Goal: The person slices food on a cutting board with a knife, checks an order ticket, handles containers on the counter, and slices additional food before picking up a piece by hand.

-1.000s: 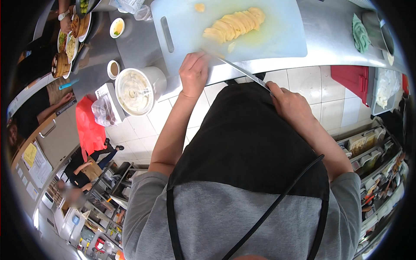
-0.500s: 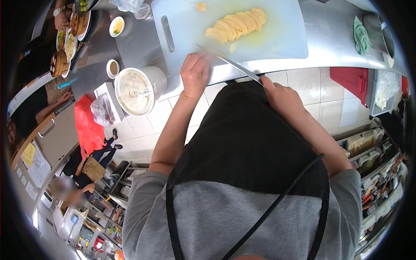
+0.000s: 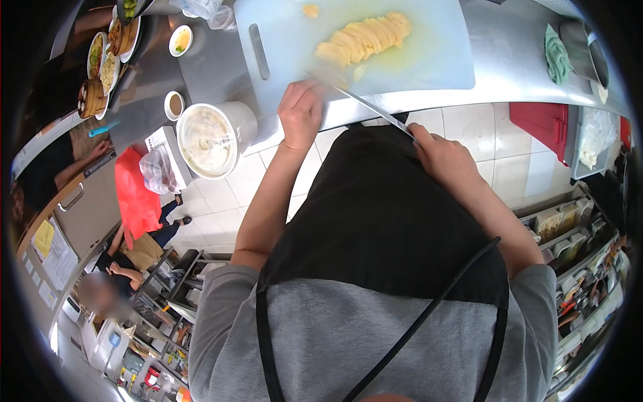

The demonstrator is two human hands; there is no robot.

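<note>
My right hand [image 3: 445, 157] is closed around the handle of a long knife [image 3: 375, 109]. Its blade slants up and left, with the tip close to my left fingers. My left hand [image 3: 300, 110] is curled shut at the near edge of a pale blue cutting board [image 3: 439, 63]. Whatever its fingers may hold is hidden, and the area beside them is blurred. Beyond the blade, a row of overlapping pale yellow slices [image 3: 365, 39] lies on the wet board. A small loose piece [image 3: 311, 11] sits near the board's far edge.
Left of the board stand a lidded white tub [image 3: 211, 141], a cup of brown sauce [image 3: 174, 105] and a small bowl [image 3: 181, 41]. Plated dishes [image 3: 107, 67] are farther left. A green cloth [image 3: 557, 55] and metal pot [image 3: 584, 53] lie right. Another person [image 3: 124, 268] is at lower left.
My right hand and the knife handle have shifted slightly right and down. My left hand stays almost in place. The person at lower left has moved an arm.
</note>
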